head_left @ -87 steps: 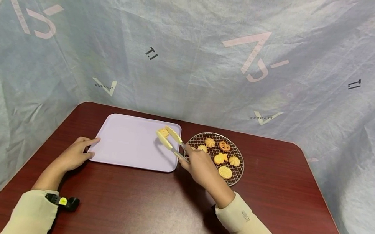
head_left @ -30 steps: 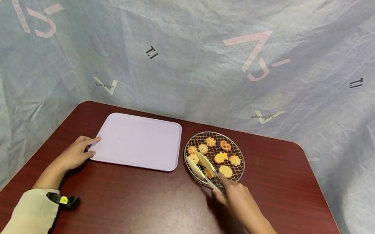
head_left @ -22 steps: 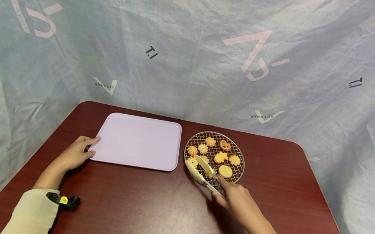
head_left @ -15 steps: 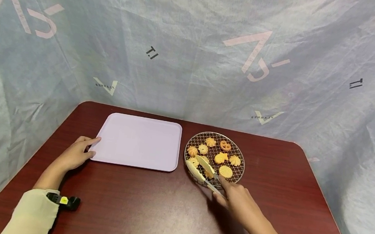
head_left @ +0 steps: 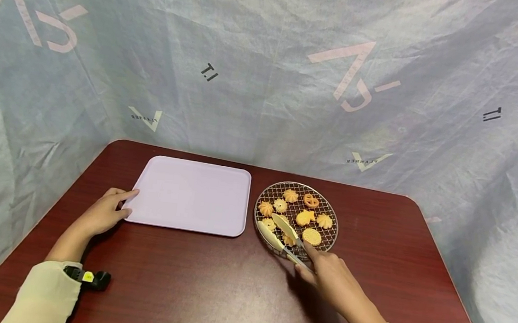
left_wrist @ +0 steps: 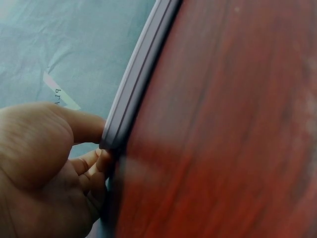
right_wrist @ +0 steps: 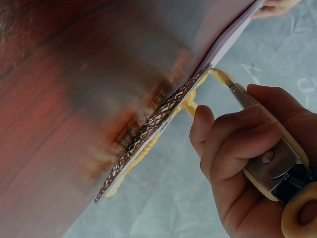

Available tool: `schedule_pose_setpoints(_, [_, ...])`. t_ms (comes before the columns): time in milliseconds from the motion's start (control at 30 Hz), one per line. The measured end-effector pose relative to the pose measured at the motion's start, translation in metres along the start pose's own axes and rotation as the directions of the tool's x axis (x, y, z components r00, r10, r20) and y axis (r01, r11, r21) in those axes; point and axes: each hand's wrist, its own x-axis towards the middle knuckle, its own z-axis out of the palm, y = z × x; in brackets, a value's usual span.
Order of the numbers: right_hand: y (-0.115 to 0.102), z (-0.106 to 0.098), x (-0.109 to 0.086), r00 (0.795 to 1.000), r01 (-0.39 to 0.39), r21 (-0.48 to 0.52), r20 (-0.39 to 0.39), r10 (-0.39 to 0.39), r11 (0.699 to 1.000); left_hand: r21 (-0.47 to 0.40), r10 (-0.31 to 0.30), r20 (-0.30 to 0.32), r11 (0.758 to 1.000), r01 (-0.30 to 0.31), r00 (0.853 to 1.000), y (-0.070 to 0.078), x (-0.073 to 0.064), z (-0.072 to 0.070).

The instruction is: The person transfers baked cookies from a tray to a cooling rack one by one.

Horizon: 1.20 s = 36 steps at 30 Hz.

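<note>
My left hand [head_left: 106,213] holds the near left edge of a pale lilac tray [head_left: 192,196], thumb and fingers at its rim [left_wrist: 133,79] in the left wrist view. In my right hand [head_left: 329,276] is a pair of tongs [right_wrist: 252,106] with cream tips and metal arms, fingers wrapped round the arms. The tong tips are spread low over the left front of a round wire rack [head_left: 332,242]. A pale ring-shaped cookie [head_left: 268,224] lies between them, and other cookies are partly hidden by the upper tip.
Several cookies lie on the rack, among them a pretzel [head_left: 310,200], a fish-shaped cookie [head_left: 305,218], a round cookie [head_left: 311,237] and a star-shaped swirl [head_left: 324,221]. A printed grey cloth [head_left: 268,77] hangs behind the dark red table [head_left: 206,283].
Earlier the tongs held a cookie over the tray's right side. They moved right to the rack, then shifted slightly toward me. My left hand stays at the tray.
</note>
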Motion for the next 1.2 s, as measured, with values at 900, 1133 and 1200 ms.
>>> schedule_pose_setpoints(900, [0.005,0.002,-0.011,0.993,0.035,0.091,-0.116,-0.024,0.995,0.008,0.007,0.000,1.000,-0.007,1.000,-0.001,0.001,0.000])
schedule_pose_setpoints(1133, [0.008,0.002,-0.016,0.988,0.021,0.102,-0.157,-0.004,0.995,0.012,-0.002,0.002,1.000,0.002,1.000,-0.001,0.000,-0.001])
schedule_pose_setpoints(1200, [0.008,0.001,-0.018,0.987,0.005,0.109,-0.161,0.013,0.994,0.009,-0.003,0.002,1.000,0.003,1.000,0.000,0.000,-0.001])
